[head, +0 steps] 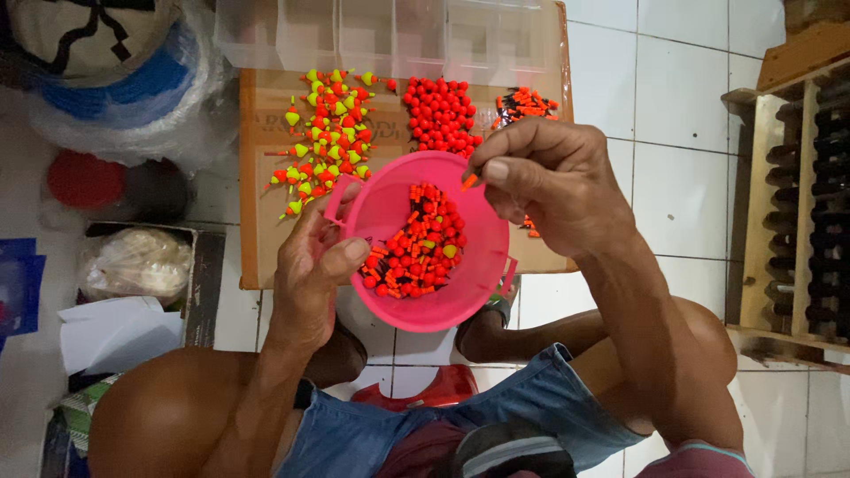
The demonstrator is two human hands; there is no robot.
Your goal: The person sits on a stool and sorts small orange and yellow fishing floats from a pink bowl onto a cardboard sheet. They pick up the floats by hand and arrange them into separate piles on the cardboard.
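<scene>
Seen from above, we hold a pink bowl (pixel 425 243) by its rim with our left hand (pixel 310 265), thumb hooked over the near edge and fingers closed around the side handle. The bowl sits above a sheet of cardboard (pixel 257 221) on the tiled floor, and it is part-filled with small orange and red floats (pixel 416 248).

Our right hand (pixel 549 190) hovers over the bowl's far right rim, thumb and forefinger pinched shut on one small orange float (pixel 469 180), its long axis slanting down toward the bowl. The heap in the bowl lies just below and to the left of that hand, nearer to it than to the left.

Beyond the bowl, sorted piles rest on the cardboard: yellow-tipped floats (pixel 323 133), round red beads (pixel 440 115), and a smaller dark-and-orange cluster (pixel 524 104).
</scene>
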